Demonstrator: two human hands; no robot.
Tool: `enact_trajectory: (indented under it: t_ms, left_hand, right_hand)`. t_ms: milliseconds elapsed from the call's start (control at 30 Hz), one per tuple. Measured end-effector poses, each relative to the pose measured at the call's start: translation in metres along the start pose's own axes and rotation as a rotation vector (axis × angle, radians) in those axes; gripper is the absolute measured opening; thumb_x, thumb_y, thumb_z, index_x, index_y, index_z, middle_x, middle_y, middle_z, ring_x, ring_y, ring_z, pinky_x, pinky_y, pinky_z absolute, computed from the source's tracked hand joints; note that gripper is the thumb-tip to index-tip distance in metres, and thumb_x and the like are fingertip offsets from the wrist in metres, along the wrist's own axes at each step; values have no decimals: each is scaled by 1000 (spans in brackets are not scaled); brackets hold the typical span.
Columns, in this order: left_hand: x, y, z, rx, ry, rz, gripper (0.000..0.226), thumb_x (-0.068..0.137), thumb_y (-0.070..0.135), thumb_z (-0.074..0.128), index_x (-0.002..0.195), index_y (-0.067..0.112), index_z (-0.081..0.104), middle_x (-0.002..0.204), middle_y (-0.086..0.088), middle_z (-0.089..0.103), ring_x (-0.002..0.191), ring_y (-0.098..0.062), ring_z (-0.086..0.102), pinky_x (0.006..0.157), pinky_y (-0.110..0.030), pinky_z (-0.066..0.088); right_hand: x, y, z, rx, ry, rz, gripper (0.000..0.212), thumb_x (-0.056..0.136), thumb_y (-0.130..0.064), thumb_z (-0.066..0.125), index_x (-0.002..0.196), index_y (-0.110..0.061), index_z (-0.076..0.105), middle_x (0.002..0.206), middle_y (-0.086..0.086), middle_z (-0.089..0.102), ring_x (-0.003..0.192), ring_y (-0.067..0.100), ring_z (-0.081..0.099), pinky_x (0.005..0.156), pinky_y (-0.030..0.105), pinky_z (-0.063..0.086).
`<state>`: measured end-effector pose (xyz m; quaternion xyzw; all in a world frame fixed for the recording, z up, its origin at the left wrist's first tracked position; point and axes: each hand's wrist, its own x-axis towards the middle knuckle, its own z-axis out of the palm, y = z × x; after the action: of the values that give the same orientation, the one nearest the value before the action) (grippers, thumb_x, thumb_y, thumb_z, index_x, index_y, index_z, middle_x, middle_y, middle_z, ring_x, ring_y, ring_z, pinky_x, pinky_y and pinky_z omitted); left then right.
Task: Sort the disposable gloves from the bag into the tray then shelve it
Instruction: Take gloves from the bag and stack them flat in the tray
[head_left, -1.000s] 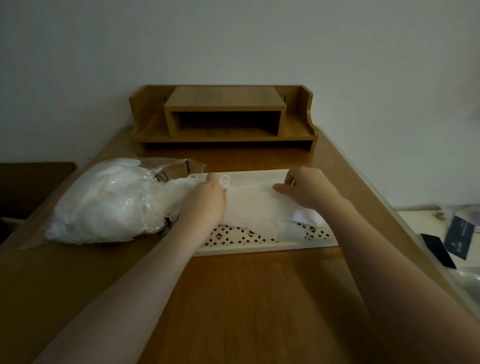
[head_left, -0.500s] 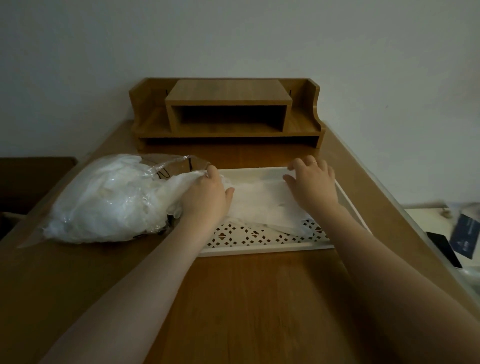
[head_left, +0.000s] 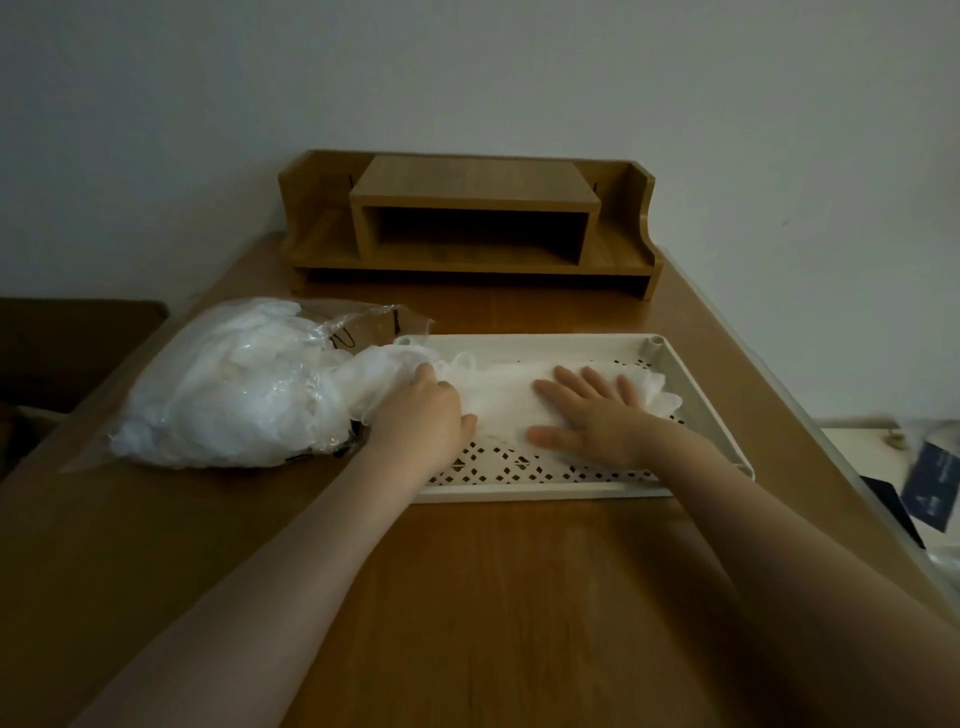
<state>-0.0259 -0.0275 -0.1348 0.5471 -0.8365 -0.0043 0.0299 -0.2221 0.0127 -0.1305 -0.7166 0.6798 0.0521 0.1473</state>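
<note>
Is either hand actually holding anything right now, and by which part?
The right hand holds nothing: it presses flat on the gloves in the tray. Whether the left hand grips them cannot be told.

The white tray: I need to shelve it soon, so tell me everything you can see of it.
The white tray is a shallow rectangular tray, plastic by its look, with low walls, small round posts at its far corners and a floor of patterned cut-outs. It lies flat on the wooden desk, the bag at its left end. Gloves lie across it, pressed by the flat right hand and touched by the left hand.
</note>
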Motion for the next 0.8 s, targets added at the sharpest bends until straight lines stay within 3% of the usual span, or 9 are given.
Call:
enact_trajectory:
  t_ms: [100,167,267,400,500,567,633,700,800]
  left_hand:
    - [-8,-5,-15,-143,31,29,40,97,39,42,128,17,52,134,-8,37,89,-16,55,72,-27,48]
    - [-12,-10,-29,-275,172,15,30,97,34,45,117,17,59,122,-3,43,77,-9,52,60,-16,38]
    - [-12,-23,-47,-422,331,-7,20,96,25,49,85,13,61,83,2,51,58,-7,44,51,-17,29]
    - [-14,-41,-56,-544,274,-5,19,94,23,52,77,18,60,61,4,52,53,-8,46,50,-20,31]
    - [-13,-55,-58,-608,284,-15,14,94,20,52,83,20,61,74,4,58,65,-7,52,55,-18,35]
    - [-10,-62,-59,-622,308,-24,10,94,19,52,90,19,61,87,4,58,72,-4,51,60,-14,35]
    - [-8,-65,-58,-624,307,-21,11,93,23,54,103,19,59,104,2,53,82,-6,50,70,-16,37]
    - [-8,-69,-56,-604,237,-5,33,90,31,59,120,20,53,119,3,47,101,-10,50,81,-22,39]
    - [-6,-74,-55,-563,181,-2,45,87,36,63,128,20,50,124,2,48,113,-16,47,89,-29,41]
  right_hand:
    - [-2,-13,-6,159,307,-72,51,96,-51,35,138,-23,43,153,1,29,144,22,17,117,44,3]
    - [-2,-29,-13,256,464,-177,36,97,-36,45,127,-17,54,141,2,46,132,19,40,108,28,25]
    - [7,-62,-21,296,536,-254,29,98,-18,48,126,-14,55,134,1,52,118,16,51,94,19,36]
    - [31,-104,-21,403,467,-267,44,96,-3,45,138,-15,43,138,5,50,123,19,49,100,27,41]
    - [50,-121,-14,382,454,-199,32,93,-10,54,125,-13,54,121,6,61,108,20,57,91,32,48]
    - [54,-125,-14,389,491,-133,10,95,-16,52,88,-18,59,87,1,63,76,13,56,69,23,48]
    - [50,-126,-20,503,516,-116,28,96,-19,51,69,-23,47,65,-8,48,56,5,42,53,16,34]
    - [44,-128,-28,669,531,-156,23,96,-21,51,75,-15,56,66,-3,51,56,8,44,57,18,36]
    - [38,-131,-37,898,572,-215,27,97,-20,47,91,1,63,81,19,60,71,31,53,66,41,46]
